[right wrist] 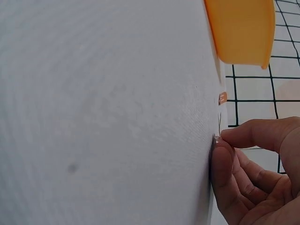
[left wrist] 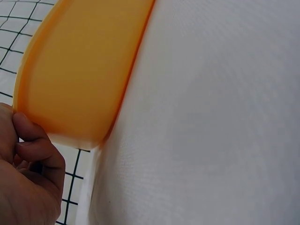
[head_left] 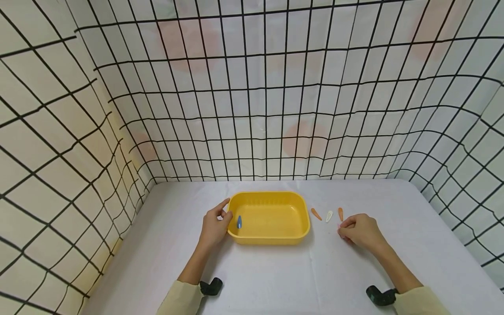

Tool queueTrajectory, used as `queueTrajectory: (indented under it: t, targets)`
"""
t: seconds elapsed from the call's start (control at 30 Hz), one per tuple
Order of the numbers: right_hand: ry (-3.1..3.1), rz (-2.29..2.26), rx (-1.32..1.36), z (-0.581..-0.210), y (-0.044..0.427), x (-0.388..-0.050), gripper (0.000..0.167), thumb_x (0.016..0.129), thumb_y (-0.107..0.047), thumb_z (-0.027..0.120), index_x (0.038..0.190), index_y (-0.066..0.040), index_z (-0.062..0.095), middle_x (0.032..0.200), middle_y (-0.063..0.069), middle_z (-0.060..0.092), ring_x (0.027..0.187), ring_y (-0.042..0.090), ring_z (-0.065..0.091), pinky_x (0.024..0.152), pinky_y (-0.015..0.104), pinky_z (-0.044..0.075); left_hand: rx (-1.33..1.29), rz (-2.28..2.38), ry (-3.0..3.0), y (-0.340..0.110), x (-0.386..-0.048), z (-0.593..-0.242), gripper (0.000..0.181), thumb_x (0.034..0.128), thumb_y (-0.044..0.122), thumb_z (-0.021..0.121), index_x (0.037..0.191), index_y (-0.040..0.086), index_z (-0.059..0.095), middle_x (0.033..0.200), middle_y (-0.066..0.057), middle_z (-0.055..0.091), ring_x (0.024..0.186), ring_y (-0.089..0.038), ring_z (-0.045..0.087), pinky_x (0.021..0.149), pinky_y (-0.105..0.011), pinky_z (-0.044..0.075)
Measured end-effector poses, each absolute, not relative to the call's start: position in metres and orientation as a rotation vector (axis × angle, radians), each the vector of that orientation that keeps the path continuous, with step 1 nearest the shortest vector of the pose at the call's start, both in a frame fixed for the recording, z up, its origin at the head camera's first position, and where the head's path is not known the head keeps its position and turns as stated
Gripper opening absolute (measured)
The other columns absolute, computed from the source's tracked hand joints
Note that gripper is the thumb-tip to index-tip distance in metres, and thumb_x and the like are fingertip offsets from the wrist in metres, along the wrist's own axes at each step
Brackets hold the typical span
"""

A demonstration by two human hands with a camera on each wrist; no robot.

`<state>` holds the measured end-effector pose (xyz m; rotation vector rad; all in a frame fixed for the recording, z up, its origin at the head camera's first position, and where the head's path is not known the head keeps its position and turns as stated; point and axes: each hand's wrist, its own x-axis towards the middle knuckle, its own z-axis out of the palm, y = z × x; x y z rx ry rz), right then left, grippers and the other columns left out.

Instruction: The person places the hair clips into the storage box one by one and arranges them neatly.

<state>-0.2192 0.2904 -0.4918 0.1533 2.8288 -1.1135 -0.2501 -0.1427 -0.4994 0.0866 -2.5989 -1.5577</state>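
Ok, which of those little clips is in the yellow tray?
The blue clip, inside the tray, at its left end. The two orange clips and the white clip lie outside, to the right; the right hand pinches a pink piece.

— Where does the yellow, rounded-rectangular plastic tray (head_left: pixel 271 218) sit?

— Mid-frame in the head view, on the white cloth-covered table (head_left: pixel 275 280), before the white backdrop with black grid lines (head_left: pixel 274 127).

— And inside it?

— A blue, teardrop-shaped clip (head_left: pixel 239 222), near the left end; the left hand (head_left: pixel 215 225) grips the rim there.

— What lies to the tray's right?

— An orange, elongated clip (head_left: pixel 316 214) nearest, then a white, teardrop-shaped clip (head_left: pixel 329 216), then a second orange, elongated clip (head_left: pixel 340 213).

— And the right hand (head_left: pixel 361 231)?

— Right of centre, just below that last clip, a small pink piece (head_left: pixel 339 226) between its fingertips.
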Motion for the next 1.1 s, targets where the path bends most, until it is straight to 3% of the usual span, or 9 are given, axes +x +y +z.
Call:
queueTrajectory:
  t: [0.47,0.8,1.1]
  targets:
    - [2.747,-1.295,0.117,-0.497,0.294,-0.223,0.024,0.092,-0.018,0.072,0.101,0.004,0.073,0.077,0.004,0.075,0.067,0.014,0.070,0.061,0.026,0.058,0.063,-1.543,-2.596,-0.145,-0.251,-0.502,0.051,0.0962,0.020,0.064,0.147,0.018,0.059,0.078,-0.004,0.055,0.053,-0.014,0.044,0.048,-0.019,0.040]
    - [2.601,-1.500,0.098,-0.486,0.293,-0.228,0.033,0.096,-0.017,0.069,0.111,0.013,0.068,0.089,0.010,0.076,0.074,0.013,0.072,0.067,0.027,0.061,0.037,-1.536,-2.593,-0.145,-0.251,-0.501,0.051,0.0963,0.019,0.063,0.147,0.018,0.059,0.079,-0.004,0.055,0.052,-0.014,0.044,0.047,-0.020,0.040]
    - [2.565,-1.567,0.080,-0.474,0.286,-0.232,0.035,0.099,-0.019,0.067,0.114,0.012,0.066,0.090,0.009,0.076,0.076,0.012,0.072,0.071,0.028,0.062,0.033,-1.538,-2.587,-0.145,-0.252,-0.502,0.050,0.0965,0.019,0.063,0.147,0.018,0.059,0.079,-0.003,0.056,0.052,-0.014,0.044,0.047,-0.020,0.040]
